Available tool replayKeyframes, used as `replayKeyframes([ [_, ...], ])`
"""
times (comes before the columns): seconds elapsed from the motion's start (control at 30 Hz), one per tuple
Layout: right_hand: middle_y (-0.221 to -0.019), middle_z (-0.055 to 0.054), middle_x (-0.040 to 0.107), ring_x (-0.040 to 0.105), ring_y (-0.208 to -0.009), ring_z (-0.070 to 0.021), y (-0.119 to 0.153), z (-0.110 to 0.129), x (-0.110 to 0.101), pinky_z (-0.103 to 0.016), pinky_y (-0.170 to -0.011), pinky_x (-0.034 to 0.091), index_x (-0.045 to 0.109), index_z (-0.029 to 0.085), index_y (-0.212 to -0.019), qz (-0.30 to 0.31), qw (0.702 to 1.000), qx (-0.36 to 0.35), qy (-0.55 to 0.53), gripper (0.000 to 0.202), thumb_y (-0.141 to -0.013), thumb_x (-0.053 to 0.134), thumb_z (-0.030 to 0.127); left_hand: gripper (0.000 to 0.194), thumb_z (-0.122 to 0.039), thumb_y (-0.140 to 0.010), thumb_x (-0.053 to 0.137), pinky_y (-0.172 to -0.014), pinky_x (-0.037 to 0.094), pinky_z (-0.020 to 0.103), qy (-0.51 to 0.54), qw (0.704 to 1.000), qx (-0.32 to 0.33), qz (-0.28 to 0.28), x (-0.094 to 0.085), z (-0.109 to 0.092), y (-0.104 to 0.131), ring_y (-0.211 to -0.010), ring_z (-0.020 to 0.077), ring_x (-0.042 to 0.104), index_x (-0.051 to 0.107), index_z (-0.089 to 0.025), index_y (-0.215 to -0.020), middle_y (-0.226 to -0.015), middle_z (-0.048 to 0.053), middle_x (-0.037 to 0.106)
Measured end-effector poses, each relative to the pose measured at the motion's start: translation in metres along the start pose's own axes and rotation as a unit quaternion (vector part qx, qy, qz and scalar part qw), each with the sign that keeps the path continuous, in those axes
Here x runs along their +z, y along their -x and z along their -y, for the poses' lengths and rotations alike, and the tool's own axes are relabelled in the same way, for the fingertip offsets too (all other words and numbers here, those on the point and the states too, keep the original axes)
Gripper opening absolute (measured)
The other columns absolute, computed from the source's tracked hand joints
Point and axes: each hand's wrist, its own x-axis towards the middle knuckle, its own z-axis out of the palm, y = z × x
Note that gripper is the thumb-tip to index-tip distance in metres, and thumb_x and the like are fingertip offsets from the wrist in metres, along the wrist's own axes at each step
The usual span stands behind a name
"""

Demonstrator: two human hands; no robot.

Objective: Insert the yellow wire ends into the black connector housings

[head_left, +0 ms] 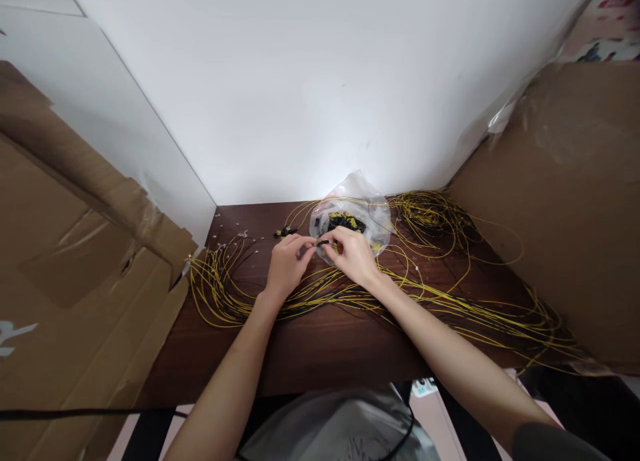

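My left hand [290, 261] and my right hand [351, 253] meet near the middle of the dark wooden table, their fingertips pinched on a small black connector [323, 243]. Just behind them sits a clear plastic bag [377, 214], open, with black and yellow connectors [345, 221] inside. Beneath my wrists, a long bundle of yellow and black wires [310, 303] runs across the table from left to right. Which wire joins the held connector is too small to tell.
A coil of yellow wires [425, 211] lies at the back right. Dark connectors [285, 232] rest left of the bag, with small white bits around. Cardboard boxes [75, 281] [565, 201] stand on both sides, and a white wall [300, 94] rises behind.
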Motion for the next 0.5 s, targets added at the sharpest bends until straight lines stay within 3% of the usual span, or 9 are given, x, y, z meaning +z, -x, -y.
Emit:
replayKeyframes([
  [0.27, -0.078, -0.001, 0.059, 0.051, -0.064, -0.0122, -0.0015, -0.0003, -0.0004, -0.023, -0.061, 0.039, 0.063, 0.019, -0.088, -0.001, 1.000, -0.002, -0.007, 0.015, -0.077, 0.053, 0.015, 0.024, -0.014, -0.084, 0.044, -0.067, 0.040, 0.025, 0.023, 0.999, -0.017, 0.016, -0.0011, -0.0037, -0.0011, -0.068, 0.0122, 0.049, 0.062, -0.019, -0.100, -0.081, 0.003, 0.055],
  [0.4, -0.076, -0.001, 0.059, 0.051, -0.063, -0.0120, -0.0017, -0.0017, -0.0009, -0.023, -0.060, 0.038, 0.063, 0.019, -0.086, -0.011, 1.000, 0.002, -0.005, 0.014, -0.077, 0.054, 0.015, 0.027, -0.014, -0.086, 0.039, -0.069, 0.039, 0.026, 0.008, 0.999, -0.045, -0.012, -0.0034, -0.0004, -0.0019, -0.075, 0.0137, 0.050, 0.062, -0.018, -0.099, -0.085, 0.004, 0.052],
  [0.5, -0.074, 0.000, 0.058, 0.051, -0.063, -0.0122, -0.0021, -0.0031, -0.0025, -0.023, -0.059, 0.038, 0.063, 0.018, -0.085, -0.026, 1.000, 0.005, -0.006, 0.012, -0.076, 0.055, 0.016, 0.024, -0.015, -0.086, 0.041, -0.063, 0.038, 0.024, 0.013, 0.997, -0.062, -0.034, -0.0060, 0.0012, -0.0032, -0.067, 0.0120, 0.047, 0.063, -0.017, -0.095, -0.080, 0.003, 0.050],
])
